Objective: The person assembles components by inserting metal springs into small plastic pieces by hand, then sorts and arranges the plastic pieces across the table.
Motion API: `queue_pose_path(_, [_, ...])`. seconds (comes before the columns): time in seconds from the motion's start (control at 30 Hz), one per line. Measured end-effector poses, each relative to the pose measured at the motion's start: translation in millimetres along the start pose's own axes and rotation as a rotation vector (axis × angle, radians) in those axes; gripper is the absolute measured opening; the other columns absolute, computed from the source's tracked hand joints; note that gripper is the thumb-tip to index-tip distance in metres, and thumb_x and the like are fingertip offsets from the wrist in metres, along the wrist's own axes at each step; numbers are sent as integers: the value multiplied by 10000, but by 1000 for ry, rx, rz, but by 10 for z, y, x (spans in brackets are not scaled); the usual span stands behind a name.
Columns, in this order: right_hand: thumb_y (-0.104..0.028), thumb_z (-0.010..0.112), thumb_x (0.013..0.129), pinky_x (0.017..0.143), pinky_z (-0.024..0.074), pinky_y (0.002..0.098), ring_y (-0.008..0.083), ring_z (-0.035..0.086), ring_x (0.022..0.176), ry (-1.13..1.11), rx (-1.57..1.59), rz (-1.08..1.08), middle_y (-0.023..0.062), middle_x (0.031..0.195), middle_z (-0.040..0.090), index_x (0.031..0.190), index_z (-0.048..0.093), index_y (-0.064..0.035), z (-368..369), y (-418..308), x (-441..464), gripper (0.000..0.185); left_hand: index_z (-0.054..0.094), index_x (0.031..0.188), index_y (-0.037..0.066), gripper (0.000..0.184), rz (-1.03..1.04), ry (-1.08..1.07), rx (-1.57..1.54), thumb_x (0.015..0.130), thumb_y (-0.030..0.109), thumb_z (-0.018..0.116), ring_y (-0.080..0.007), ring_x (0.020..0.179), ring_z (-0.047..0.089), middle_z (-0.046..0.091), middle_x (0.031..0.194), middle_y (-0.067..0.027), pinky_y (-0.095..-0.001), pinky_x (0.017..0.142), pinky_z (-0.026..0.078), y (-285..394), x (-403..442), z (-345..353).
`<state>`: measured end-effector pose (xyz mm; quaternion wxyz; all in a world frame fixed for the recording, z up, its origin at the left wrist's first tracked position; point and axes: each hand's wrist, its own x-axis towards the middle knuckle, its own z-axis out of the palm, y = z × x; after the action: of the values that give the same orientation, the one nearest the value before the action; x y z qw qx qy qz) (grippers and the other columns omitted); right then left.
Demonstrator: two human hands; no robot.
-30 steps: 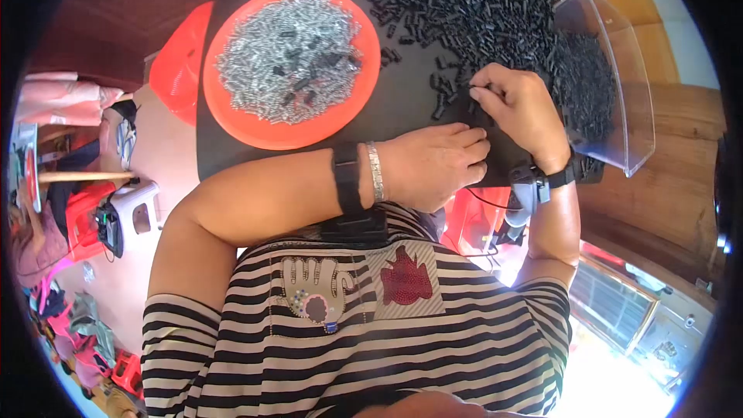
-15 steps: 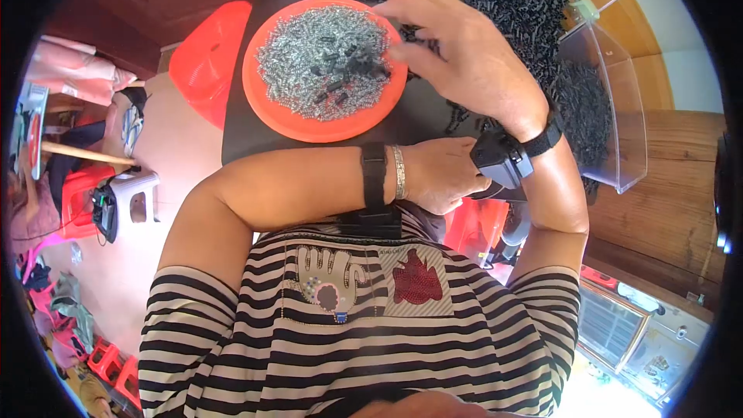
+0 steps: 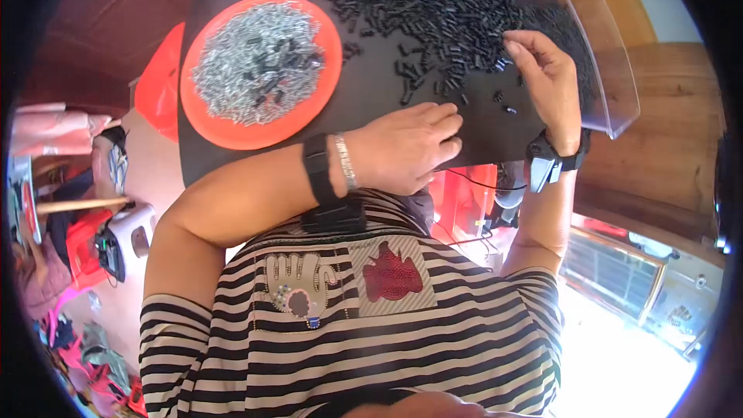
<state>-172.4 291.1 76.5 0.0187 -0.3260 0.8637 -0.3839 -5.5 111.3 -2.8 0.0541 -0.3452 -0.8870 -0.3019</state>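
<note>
My right hand is at the right edge of a heap of small black tube-like pieces. Its thumb and index finger are pinched together; whatever lies between the tips is too small to make out. Near the table's front edge, my left hand has its fingers curled inward, and its palm side is hidden. To the left stands a red round dish full of small silvery metal pieces, with several black pieces lying on top of them.
A clear plastic bin with black pieces stands on the right, beside a wooden cabinet. Loose black pieces lie on the dark table. A red chair is left of the table, and a cable hangs below its front edge.
My right hand has moved from the dish to the right side of the black heap. My left hand has come out from beneath the right wrist. The view has shifted rightward.
</note>
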Motion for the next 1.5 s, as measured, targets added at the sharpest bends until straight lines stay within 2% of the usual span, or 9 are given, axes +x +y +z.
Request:
queue_pose_path(0.1, [-127,685,934,717,499,246,83,615,766,16,-23,12,47,878,720,1084,729,-11,11,299,-187,195,588,1290,-26,560,-18,-4,32,790,182,733,-372,1408,392,480,1431,-228,-453,1167,348,11,2,14])
queue_pose_path(0.23, [-104,677,904,696,511,299,188,658,772,-31,-159,-36,100,927,707,1056,729,-27,106,319,-279,177,590,1289,-24,567,-14,-12,60,786,189,741,-377,1399,401,481,1429,-229,-458,1161,355,8,7,28])
queue_pose_path(0.27, [-93,672,889,709,520,336,254,674,797,-41,-149,-41,120,933,699,1033,728,-32,135,300,-274,167,590,1289,-24,569,-12,-14,61,785,191,743,-378,1397,403,481,1428,-229,-458,1159,357,6,11,30])
queue_pose_path(0.4, [-69,674,867,764,530,375,316,678,871,-36,-182,-122,141,948,691,1028,731,-39,241,303,-239,174,591,1287,-15,570,-11,-21,73,779,189,749,-381,1390,409,478,1428,-229,-457,1152,368,0,20,31])
queue_pose_path(0.5, [-57,689,844,787,530,383,325,668,907,-65,-130,-223,134,968,686,1058,725,-44,340,312,-220,217,592,1285,-9,571,-14,-18,73,775,189,754,-382,1388,410,477,1428,-229,-457,1148,373,-2,19,25])
queue_pose_path(0.67, [-26,676,817,781,527,424,323,642,869,-68,-291,-454,118,893,644,1063,734,-98,509,220,-245,263,595,1283,-4,570,-18,-17,63,770,186,755,-381,1387,412,475,1431,-231,-457,1151,371,-7,23,29])
queue_pose_path(1.07, [-54,692,854,762,531,378,315,669,869,-68,-191,-183,123,931,697,976,728,-28,281,265,-285,130,593,1270,-23,561,-18,0,62,772,183,749,-382,1381,420,498,1403,-238,-458,1154,360,-1,16,47])
queue_pose_path(1.3, [-76,702,854,725,528,355,283,665,799,-155,-116,-97,115,915,698,963,729,-30,298,179,-311,121,615,1191,-37,454,4,67,67,793,159,712,-372,1264,514,574,1282,-222,-450,1081,419,11,30,40])
queue_pose_path(1.5, [-106,704,835,716,519,383,297,656,782,-223,-178,-187,107,845,676,914,719,-36,335,189,-299,106,621,1165,-27,412,2,76,83,802,155,689,-364,1237,532,586,1258,-210,-442,1061,435,8,30,41])
